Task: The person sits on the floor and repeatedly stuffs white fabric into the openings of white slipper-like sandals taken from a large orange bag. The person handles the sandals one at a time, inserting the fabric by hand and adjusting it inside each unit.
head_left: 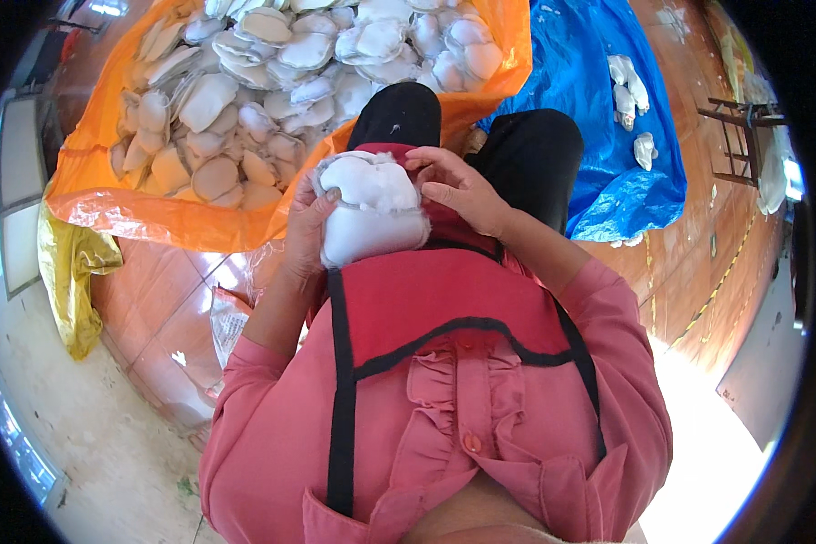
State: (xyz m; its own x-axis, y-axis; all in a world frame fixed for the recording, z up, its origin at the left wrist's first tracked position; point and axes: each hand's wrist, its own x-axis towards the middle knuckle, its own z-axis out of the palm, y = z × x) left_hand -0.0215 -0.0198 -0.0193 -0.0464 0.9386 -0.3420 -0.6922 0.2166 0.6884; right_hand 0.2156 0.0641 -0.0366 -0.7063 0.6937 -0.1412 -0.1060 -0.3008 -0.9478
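A soft white padded fabric piece [372,204] with a fuzzy edge and a rounded, puffy upper part lies over my lap. My left hand [310,227] grips it by the left edge, the thumb on top and the other fingers underneath. My right hand [467,192] is at the piece's upper right edge. Its thumb and forefinger are apart, with no object visible between them; whether the fingertips touch the fuzz is hard to make out. A large heap of similar flat, pale padded pieces [218,100] fills the orange sheet [118,213] in front of me.
To the right of the orange sheet, a blue plastic sheet [553,72] bears several white plush pieces [627,86]. A wooden stool [739,136] stands at the far right. A yellow sack [68,281] and a clear plastic bag [229,322] lie on the left.
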